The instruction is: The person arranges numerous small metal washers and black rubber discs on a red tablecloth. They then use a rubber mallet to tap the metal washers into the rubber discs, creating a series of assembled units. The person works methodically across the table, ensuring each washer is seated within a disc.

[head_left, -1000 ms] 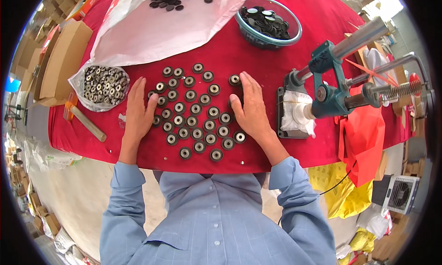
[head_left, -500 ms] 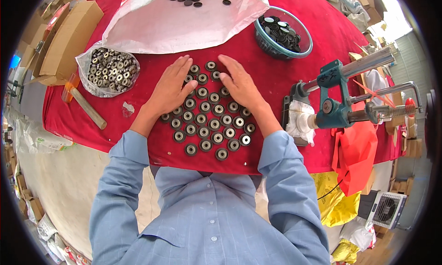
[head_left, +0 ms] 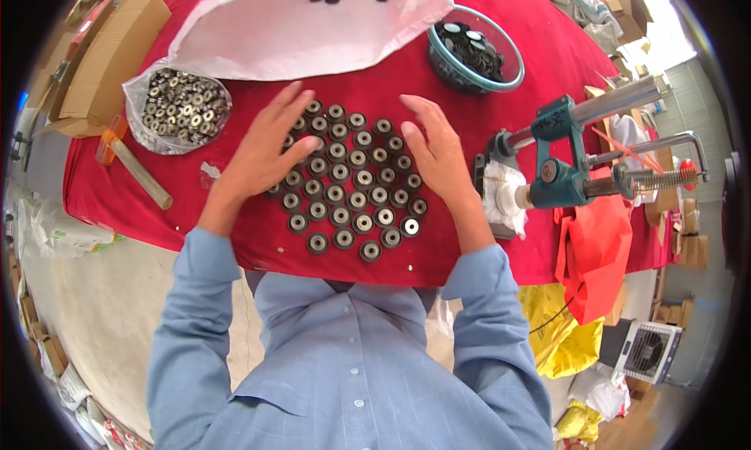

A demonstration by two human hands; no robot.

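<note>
Several round black wheels with metal bearings in their centres (head_left: 339, 172) lie flat on the red cloth, grouped in loose rows between my hands. My left hand (head_left: 270, 145) is at the group's left edge, fingers stretched out and partly over the outermost wheels. At the right edge, my right hand (head_left: 438, 149) is open with its thumb apart, beside the wheels. Neither hand holds anything. Some wheels at the left are partly hidden under my left hand.
A clear bag of small metal bearings (head_left: 186, 110) and a hammer (head_left: 141, 174) lie left. Behind are a white sack (head_left: 289, 47) with black discs and a bowl of black discs (head_left: 514, 78). A green hand press (head_left: 559, 172) stands right, cardboard boxes (head_left: 117, 55) far left.
My hands have moved apart, the left outward to the left and the right outward to the right. The wheels sit a little more spread out. The whole view has shifted slightly.
</note>
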